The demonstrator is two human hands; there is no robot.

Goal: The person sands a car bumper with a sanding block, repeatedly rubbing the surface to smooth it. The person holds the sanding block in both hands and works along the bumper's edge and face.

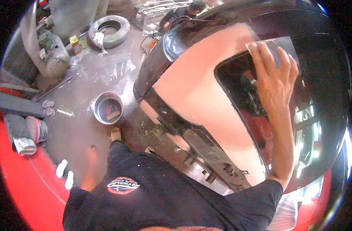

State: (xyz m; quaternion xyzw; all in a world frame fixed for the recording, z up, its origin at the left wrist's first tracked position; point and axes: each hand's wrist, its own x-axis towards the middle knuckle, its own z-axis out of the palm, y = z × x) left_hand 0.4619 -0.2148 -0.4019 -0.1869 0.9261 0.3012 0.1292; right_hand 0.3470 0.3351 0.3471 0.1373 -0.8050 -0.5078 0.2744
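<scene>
My right hand [274, 77] is raised against the black car [318, 84]. Its fingers lie over a thin grey sheet [289, 45], seemingly sandpaper, which they press near the top corner of the dark window [237, 73]. The palm side and most of the sheet are hidden under the hand. A smooth salmon-pink panel area [195, 77] surrounds this side of the window and runs down toward me. On my left, a blurred forearm comes out of the sleeve; my left hand [93, 154] is smeared, and its fingers do not show.
A bucket [95, 111] with liquid and some blocks stands on the stained floor near my foot. Beyond it lies a tyre [120, 29] with a cloth. A red car panel [25, 181] borders the left. Another person [183, 11] crouches beyond the black car.
</scene>
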